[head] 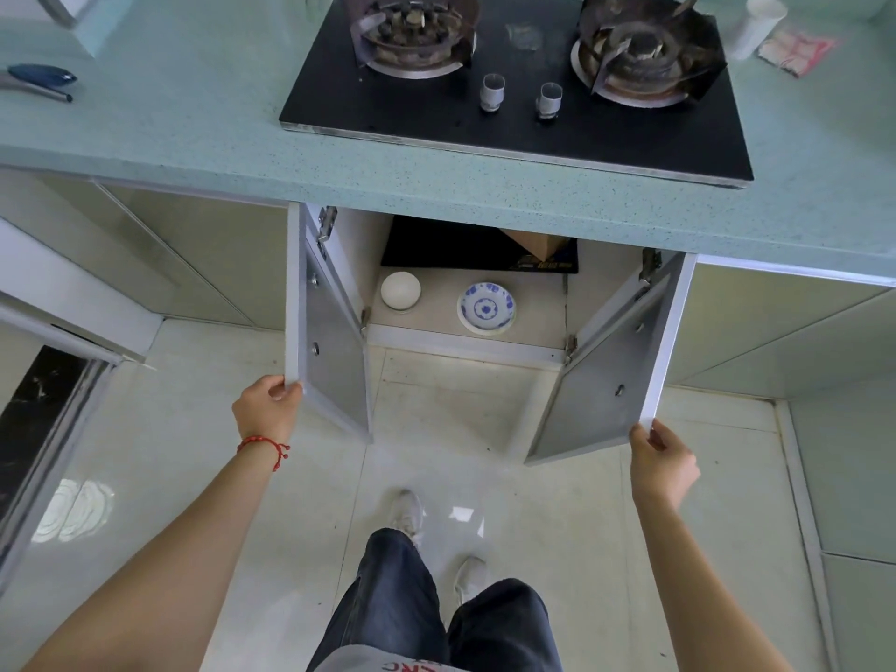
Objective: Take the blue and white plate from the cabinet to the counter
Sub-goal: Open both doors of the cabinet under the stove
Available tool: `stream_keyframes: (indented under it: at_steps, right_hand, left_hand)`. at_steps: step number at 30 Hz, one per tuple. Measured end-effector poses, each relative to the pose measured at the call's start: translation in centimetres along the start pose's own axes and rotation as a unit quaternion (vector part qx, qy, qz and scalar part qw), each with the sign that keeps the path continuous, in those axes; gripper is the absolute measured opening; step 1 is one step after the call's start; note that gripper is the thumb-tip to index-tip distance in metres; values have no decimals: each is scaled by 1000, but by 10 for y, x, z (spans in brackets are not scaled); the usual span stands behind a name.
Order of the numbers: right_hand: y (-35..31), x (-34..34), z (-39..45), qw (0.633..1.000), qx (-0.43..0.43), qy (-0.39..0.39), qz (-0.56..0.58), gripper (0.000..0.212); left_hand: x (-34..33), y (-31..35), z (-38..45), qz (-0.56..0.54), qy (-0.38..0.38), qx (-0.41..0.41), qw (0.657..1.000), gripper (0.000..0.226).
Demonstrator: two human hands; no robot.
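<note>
The blue and white plate (pixel 486 308) lies on the cabinet floor (pixel 538 322), right of centre, under the pale green counter (pixel 194 152). Both cabinet doors stand wide open. My left hand (pixel 266 405) grips the lower corner of the left door (pixel 329 341). My right hand (pixel 662 465) grips the lower corner of the right door (pixel 616 371). Neither hand touches the plate, which is well beyond them inside the cabinet.
A white upturned bowl (pixel 400 291) sits left of the plate, with a black flat appliance (pixel 451 249) and a cardboard box (pixel 536 244) behind. On the counter are a two-burner gas hob (pixel 523 84), a white cup (pixel 759 24), a cloth (pixel 797 50) and a blue-handled tool (pixel 41 80).
</note>
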State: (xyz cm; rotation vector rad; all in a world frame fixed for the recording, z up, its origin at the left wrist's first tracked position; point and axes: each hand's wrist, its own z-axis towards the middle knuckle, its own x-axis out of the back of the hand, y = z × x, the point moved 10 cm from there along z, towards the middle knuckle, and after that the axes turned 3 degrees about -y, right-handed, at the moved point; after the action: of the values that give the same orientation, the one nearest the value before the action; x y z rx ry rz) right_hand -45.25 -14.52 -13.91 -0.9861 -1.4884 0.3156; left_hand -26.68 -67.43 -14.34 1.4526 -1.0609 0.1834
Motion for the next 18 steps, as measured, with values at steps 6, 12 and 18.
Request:
stream_keyframes:
  at_steps: [6,12,18]
  right_hand:
    - [24,17,-6,998,-48,28,20,16]
    - [48,21,-22,995,-95,18,9,30]
    - [22,-20,-64,996,-20,-90,15,30]
  left_hand:
    - [8,-15,-14,21,33,16,999,16]
    - [-19,-24,-50,10,-34,10,999,17]
    - [-62,-1,-94,-1,-137,-43,990,26]
